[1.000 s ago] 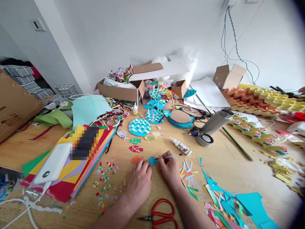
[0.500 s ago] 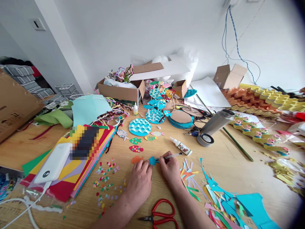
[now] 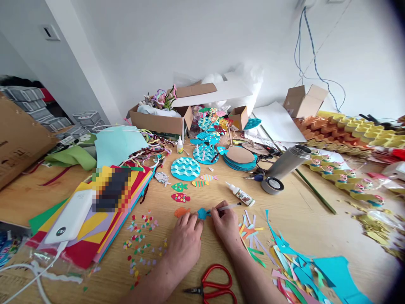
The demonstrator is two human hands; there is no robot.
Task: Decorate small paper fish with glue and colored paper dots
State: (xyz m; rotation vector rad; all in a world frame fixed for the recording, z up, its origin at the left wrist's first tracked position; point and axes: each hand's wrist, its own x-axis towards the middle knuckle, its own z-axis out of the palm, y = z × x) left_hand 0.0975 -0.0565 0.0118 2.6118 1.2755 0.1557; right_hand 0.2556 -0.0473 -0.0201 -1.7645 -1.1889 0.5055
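Observation:
My right hand (image 3: 226, 223) pinches a slim pen (image 3: 232, 206) with a pale barrel, its tip at the right end of a small blue paper fish (image 3: 203, 213). My left hand (image 3: 186, 236) lies palm down with its fingers stretched out, the fingertips at the left edge of the blue fish. Just beyond those fingers is an orange paper fish (image 3: 181, 211), partly covered by them. Farther up lie a red dotted fish (image 3: 181, 197), a green fish (image 3: 179, 187) and a yellow striped fish (image 3: 200, 183). Red-handled scissors (image 3: 218, 282) rest between my forearms.
A glue bottle (image 3: 242, 195) lies beyond my right hand, near a steel flask (image 3: 289, 162). Paper scraps (image 3: 300, 270) spread at right, confetti (image 3: 141, 245) at left. Coloured sheets with a white power bank (image 3: 71, 215) lie farther left. Blue wavy discs (image 3: 185, 169) sit behind the fish.

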